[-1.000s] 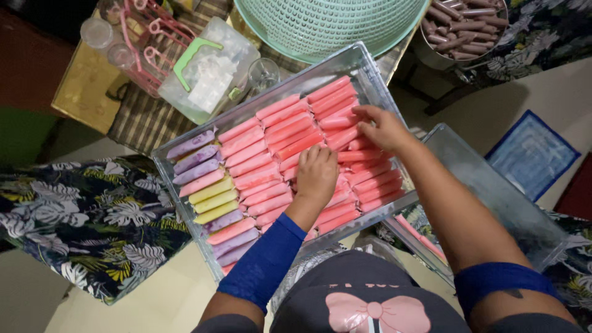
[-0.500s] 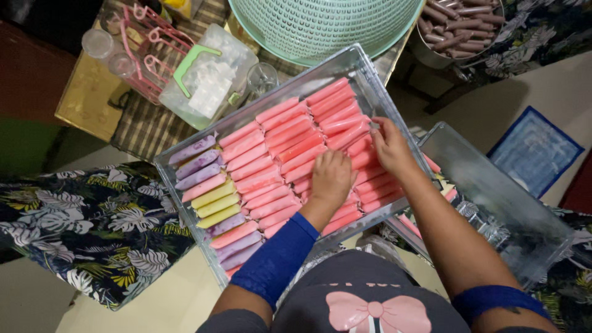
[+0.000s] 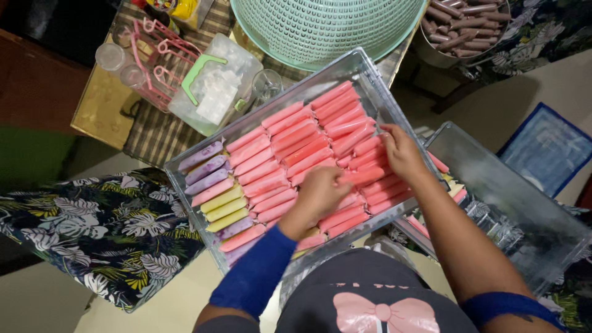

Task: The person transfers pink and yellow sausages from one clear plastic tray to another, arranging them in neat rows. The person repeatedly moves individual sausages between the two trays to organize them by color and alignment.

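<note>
Lit evenly from above, soft and fairly bright. Faint glare on the clear tray (image 3: 370,68) rim. Top-left corner dim. Slight motion blur on both hands; mild wide-angle bending at edges.

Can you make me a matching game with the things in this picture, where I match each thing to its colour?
Things:
1. big basket
2. sticks under the left hand
3. sticks at the far left end of the tray
4. sleeve on the left arm

Colours:
A. purple
B. blue
C. pale green
D. pink-red

Pairs: 1-C, 2-D, 3-A, 4-B
</note>
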Tool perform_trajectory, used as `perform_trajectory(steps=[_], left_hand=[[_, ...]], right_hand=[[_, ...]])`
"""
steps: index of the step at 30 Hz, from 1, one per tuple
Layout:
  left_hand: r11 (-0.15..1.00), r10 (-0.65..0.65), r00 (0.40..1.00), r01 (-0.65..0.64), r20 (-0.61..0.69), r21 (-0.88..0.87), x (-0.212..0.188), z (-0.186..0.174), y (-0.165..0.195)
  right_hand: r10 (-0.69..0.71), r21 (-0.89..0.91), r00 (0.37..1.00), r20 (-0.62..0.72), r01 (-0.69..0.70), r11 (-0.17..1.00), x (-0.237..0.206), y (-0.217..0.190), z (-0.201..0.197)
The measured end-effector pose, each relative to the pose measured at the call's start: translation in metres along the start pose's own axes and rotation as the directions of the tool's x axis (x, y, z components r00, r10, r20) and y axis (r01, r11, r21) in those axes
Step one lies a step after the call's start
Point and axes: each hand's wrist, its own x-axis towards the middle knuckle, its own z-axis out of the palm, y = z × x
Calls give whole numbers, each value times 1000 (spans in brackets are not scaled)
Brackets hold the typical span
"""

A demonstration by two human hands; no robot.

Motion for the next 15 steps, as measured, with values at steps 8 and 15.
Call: perform_trajectory(steps=[8, 15], left_hand=[[985, 163, 890, -175, -426, 11, 91, -25, -22], [834, 307, 892, -85, -331, 545, 117, 4, -19]], right_hand=[[-140, -211, 989, 43, 145, 967, -2, 3, 2], [-107, 50, 993, -48, 109, 993, -5, 8, 8]])
